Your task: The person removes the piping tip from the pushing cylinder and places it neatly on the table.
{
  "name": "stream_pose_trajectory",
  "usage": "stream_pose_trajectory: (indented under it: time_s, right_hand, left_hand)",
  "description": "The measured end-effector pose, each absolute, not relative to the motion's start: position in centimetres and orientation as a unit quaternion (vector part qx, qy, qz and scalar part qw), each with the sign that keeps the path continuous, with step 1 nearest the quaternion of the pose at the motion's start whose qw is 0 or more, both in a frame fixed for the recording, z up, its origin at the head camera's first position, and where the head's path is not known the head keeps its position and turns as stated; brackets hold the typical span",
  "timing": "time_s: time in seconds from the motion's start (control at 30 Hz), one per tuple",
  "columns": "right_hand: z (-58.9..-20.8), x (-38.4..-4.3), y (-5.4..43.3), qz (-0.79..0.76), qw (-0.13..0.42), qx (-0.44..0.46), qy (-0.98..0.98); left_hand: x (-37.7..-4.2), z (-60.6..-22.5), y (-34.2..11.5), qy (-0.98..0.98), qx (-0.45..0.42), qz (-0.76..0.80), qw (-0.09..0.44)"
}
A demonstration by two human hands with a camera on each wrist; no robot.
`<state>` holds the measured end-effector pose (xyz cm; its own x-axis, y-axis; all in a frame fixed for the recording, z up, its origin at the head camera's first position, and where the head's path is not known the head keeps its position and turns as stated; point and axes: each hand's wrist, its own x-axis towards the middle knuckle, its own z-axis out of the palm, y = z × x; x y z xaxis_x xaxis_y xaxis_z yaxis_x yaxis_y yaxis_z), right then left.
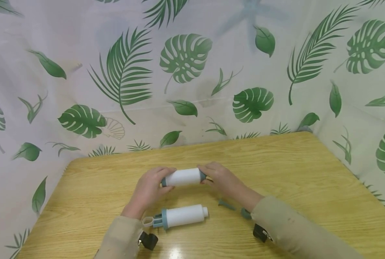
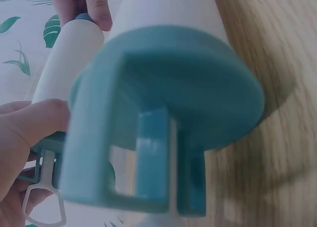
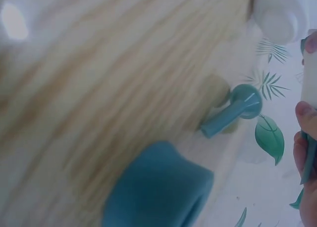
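Both hands hold a white-and-teal hand pump nearly level over the table. My left hand grips its left end, thumb and fingers around the white barrel beside the teal handle. In the left wrist view a pale pull ring hangs from that handle. At the other end my right hand pinches the teal tip, fingers partly covering it. A second, similar pump lies on the table nearer the body, its ringed handle pointing left and its white neck right.
Right of the second pump lies a small teal nozzle, its flared end showing in the right wrist view. Another teal piece sits by the right sleeve. Behind the wood-grain table hangs a leaf-print curtain.
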<state>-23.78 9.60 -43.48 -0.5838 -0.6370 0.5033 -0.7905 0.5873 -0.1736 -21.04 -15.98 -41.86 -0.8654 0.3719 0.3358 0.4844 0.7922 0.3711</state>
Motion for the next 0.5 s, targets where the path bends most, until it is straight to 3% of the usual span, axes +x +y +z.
stream_pose_trajectory:
  time_s: [0.13, 0.27, 0.37, 0.5]
  right_hand:
    - [-43.7, -23.9, 9.8, 0.157, 0.245, 0.428, -0.856]
    - [-43.7, -23.9, 9.8, 0.154, 0.247, 0.434, -0.853]
    - [-43.3, -24.0, 9.9, 0.174, 0.208, 0.423, -0.865]
    - [-42.7, -24.2, 10.1, 0.234, 0.082, 0.368, -0.896]
  left_hand:
    - [-21.0, -41.7, -16.0, -0.941, -0.223, -0.232, 0.104]
    - [-21.0, -41.9, -15.9, -0.942, -0.212, -0.243, 0.091]
    - [-21.0, -42.0, -15.9, -0.942, -0.213, -0.242, 0.095]
    - [-21.0, -42.0, -16.0, -0.941, -0.222, -0.229, 0.112]
